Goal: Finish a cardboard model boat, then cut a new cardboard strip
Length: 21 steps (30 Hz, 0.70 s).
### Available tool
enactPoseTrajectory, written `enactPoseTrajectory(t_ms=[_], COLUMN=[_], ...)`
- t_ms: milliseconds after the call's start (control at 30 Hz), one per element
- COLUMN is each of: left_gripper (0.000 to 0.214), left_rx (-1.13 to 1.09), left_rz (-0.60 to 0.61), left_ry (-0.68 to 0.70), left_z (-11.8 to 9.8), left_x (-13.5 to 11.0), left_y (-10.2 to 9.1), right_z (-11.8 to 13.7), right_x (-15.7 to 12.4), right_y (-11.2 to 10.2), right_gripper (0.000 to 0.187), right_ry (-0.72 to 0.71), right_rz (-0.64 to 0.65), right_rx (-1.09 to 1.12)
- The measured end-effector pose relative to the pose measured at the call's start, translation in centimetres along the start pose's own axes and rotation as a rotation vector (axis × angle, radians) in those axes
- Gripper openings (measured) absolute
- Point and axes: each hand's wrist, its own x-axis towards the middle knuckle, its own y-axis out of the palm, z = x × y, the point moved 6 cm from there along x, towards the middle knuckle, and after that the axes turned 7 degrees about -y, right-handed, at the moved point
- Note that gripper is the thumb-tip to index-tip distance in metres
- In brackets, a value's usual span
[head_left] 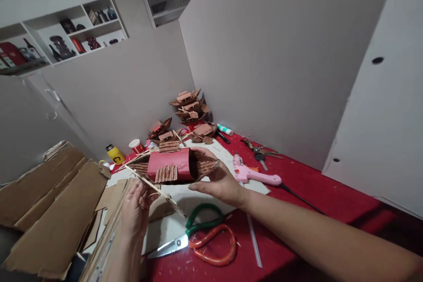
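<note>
Left of the boat stands a black-marked bottle.

Holding boat model in right hand, thumb at near side, red cover up. Have left hand at thin stick slanting past boat's left end; can't tell if pinching it. Can see scissors below, pink glue gun right, cardboard sheets left. Also see more boats stacked in back corner on red tabletop.

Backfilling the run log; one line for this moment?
right hand: holds model boat; left hand: at thin stick; scissors, glue gun: lying nearby
</note>
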Motion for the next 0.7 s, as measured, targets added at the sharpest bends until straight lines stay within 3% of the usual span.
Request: enactPoseTrajectory(t_ms=[433,700], left_gripper=[0.031,0.031], left_rx=[-0.065,-0.037], left_rz=[0.106,0.137], left_ry=[-0.023,-0.063], left_z=[-0.5,0.5], left_x=[-1.3,-1.6], left_y=[0.3,0.5], right_z=[-3.0,-3.7], right_x=[0.2,0.0], right_y=[0.0,0.6], right_gripper=[0.054,0.043], right_ry=[0.319,0.401], right_rz=[-0.082,-0.069], right_rx=[0.310,0.558])
